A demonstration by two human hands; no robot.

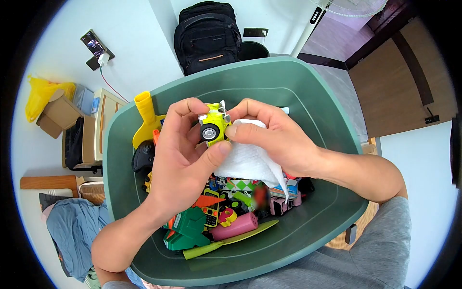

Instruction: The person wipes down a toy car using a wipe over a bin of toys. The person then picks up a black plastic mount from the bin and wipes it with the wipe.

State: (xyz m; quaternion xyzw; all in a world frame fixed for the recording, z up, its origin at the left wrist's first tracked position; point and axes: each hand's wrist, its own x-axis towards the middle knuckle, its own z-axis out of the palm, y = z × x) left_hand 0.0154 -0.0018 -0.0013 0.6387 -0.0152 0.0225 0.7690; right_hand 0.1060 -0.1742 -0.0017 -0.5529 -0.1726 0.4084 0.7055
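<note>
Between my two hands, above the green bin, is a yellow-green toy car (pixel 213 124) with a black wheel facing me. My left hand (pixel 185 144) grips it from the left, fingers behind and thumb at its lower edge. From the other side my right hand (pixel 279 135) pinches the car with thumb and forefinger. A white cloth (pixel 250 156) hangs from under the right hand's fingers, over the toys. Parts of the car are covered by my fingers.
The large green bin (pixel 332 108) holds a yellow toy shovel (pixel 147 113), a pink cylinder (pixel 236 227), a green plastic toy (pixel 188 229) and several others. Behind it are a black backpack (pixel 208 38) and a white fan pole (pixel 305 31). Cardboard boxes (pixel 60 113) stand left.
</note>
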